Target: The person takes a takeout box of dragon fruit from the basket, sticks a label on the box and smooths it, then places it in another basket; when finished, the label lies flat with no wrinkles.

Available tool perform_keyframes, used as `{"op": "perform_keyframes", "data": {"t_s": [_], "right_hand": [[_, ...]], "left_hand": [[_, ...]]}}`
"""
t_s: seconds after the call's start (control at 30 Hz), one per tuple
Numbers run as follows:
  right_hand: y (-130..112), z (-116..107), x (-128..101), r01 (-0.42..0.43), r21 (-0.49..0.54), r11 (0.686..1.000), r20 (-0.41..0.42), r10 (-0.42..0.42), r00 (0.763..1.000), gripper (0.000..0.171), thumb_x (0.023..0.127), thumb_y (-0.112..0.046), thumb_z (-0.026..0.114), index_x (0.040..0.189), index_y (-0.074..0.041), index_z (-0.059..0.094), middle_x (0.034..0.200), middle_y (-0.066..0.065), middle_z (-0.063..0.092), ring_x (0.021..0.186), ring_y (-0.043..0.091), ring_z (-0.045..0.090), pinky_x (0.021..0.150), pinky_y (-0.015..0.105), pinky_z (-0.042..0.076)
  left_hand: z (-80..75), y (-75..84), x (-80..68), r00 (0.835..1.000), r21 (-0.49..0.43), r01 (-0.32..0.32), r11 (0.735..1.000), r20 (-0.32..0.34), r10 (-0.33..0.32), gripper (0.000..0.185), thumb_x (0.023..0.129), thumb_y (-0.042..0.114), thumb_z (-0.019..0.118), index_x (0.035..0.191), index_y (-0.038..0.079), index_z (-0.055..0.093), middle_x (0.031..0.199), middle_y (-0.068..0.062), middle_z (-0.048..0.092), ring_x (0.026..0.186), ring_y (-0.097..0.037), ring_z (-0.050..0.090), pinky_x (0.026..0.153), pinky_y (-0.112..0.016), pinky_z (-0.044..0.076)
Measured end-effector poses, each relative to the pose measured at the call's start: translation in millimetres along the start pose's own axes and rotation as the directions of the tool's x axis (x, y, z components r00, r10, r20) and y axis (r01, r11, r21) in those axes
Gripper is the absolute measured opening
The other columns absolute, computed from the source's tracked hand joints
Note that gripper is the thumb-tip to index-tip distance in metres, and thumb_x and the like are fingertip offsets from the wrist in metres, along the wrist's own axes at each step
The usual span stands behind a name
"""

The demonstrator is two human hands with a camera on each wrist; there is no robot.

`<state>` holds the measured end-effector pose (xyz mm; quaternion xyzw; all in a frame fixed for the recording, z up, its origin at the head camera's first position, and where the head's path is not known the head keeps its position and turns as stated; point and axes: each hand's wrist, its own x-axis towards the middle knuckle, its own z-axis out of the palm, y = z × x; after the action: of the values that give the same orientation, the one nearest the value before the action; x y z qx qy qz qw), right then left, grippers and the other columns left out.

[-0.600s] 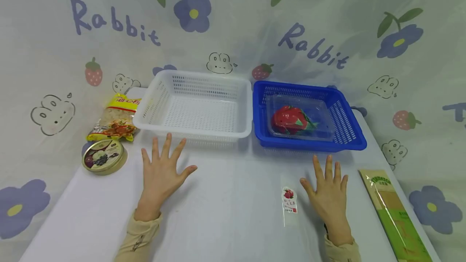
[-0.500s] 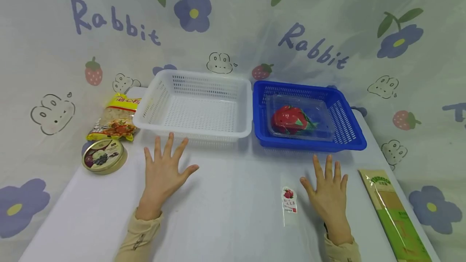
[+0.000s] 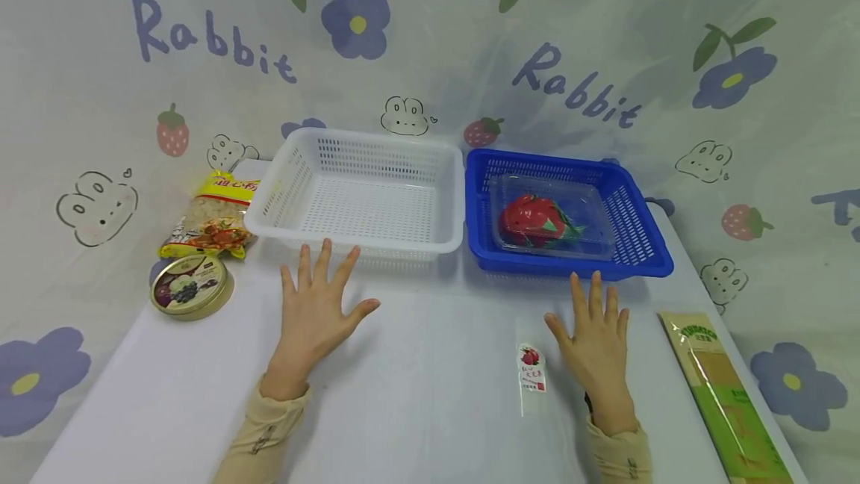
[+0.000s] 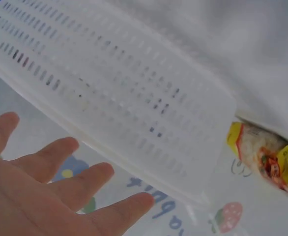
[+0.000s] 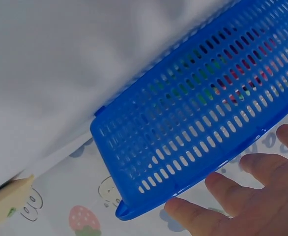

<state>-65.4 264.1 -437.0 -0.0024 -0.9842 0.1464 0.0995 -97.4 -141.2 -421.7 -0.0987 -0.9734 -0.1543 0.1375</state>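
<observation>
My left hand (image 3: 314,318) has its fingers spread in front of the white plastic basket (image 3: 356,246), fingertips close to its front rim and nothing held. Spread in the same way, my right hand (image 3: 596,349) is just in front of the blue plastic basket (image 3: 551,266). Inside the blue basket lies a clear plastic box (image 3: 591,208) with a red dragon fruit (image 3: 531,219) with green tips. Both wrist views show the slotted basket walls beyond the fingers, the white basket (image 4: 109,93) on the left and the blue basket (image 5: 193,113) on the right.
A yellow food bag (image 3: 218,215) and a round gold tin (image 3: 192,287) sit at the table's left. A clear strip with a dragon fruit label (image 3: 531,369) lies left of my right hand. A long green and tan packet (image 3: 725,394) lies along the right edge.
My left hand has shifted to the right and slightly forward. The right hand has moved a little left and forward. The baskets and other things stay put.
</observation>
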Motion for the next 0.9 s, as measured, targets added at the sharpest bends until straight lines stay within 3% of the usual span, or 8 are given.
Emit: {"op": "perform_keyframes", "data": {"t_s": [0.17, 0.37, 0.6, 0.9], "right_hand": [[-5, -1, 5, 0.006, 0.011, 1.0, -0.003, -0.006, 1.0, 0.078, 0.097, -0.058, 0.043, 0.157, -0.021, 0.011, 0.163, 0.019, 0.002, 0.146, 0.052, 0.005, 0.112, 0.072, 0.004], [-8, -1, 8, 0.0, 0.019, 1.0, -0.018, 0.001, 1.0, 0.077, 0.097, -0.057, 0.043, 0.157, -0.02, 0.012, 0.162, 0.02, 0.003, 0.146, 0.052, 0.004, 0.112, 0.073, 0.005], [-6, 1, 12, -0.012, 0.045, 0.999, -0.039, 0.014, 0.999, 0.077, 0.097, -0.057, 0.043, 0.157, -0.018, 0.015, 0.162, 0.019, 0.005, 0.145, 0.053, 0.006, 0.11, 0.074, 0.007], [-6, 5, 17, -0.033, 0.062, 0.998, -0.019, 0.034, 0.999, 0.078, 0.097, -0.058, 0.042, 0.157, -0.017, 0.013, 0.163, 0.017, 0.005, 0.145, 0.053, 0.011, 0.109, 0.075, 0.008]], "left_hand": [[-2.0, 12.4, 7.1, 1.0, -0.039, -0.025, 0.999, 0.004, 0.026, 0.086, 0.083, 0.078, 0.045, 0.151, 0.027, 0.035, 0.157, -0.024, 0.026, 0.145, -0.053, 0.014, 0.108, -0.076, 0.012], [-1.0, 35.6, 22.3, 0.997, -0.093, -0.07, 0.993, 0.02, 0.072, 0.089, 0.082, 0.085, 0.028, 0.152, 0.03, 0.03, 0.16, -0.02, 0.022, 0.146, -0.05, 0.012, 0.111, -0.074, 0.009], [6.8, 75.0, 47.5, 0.988, -0.18, -0.118, 0.977, 0.074, 0.133, 0.1, 0.076, 0.09, 0.006, 0.154, 0.031, 0.026, 0.162, -0.016, 0.018, 0.148, -0.047, 0.011, 0.113, -0.071, 0.01], [20.9, 122.6, 75.5, 0.975, -0.293, -0.153, 0.944, 0.109, 0.192, 0.105, 0.071, 0.091, 0.002, 0.153, 0.031, 0.027, 0.162, -0.013, 0.02, 0.149, -0.043, 0.013, 0.115, -0.067, 0.013]]}}
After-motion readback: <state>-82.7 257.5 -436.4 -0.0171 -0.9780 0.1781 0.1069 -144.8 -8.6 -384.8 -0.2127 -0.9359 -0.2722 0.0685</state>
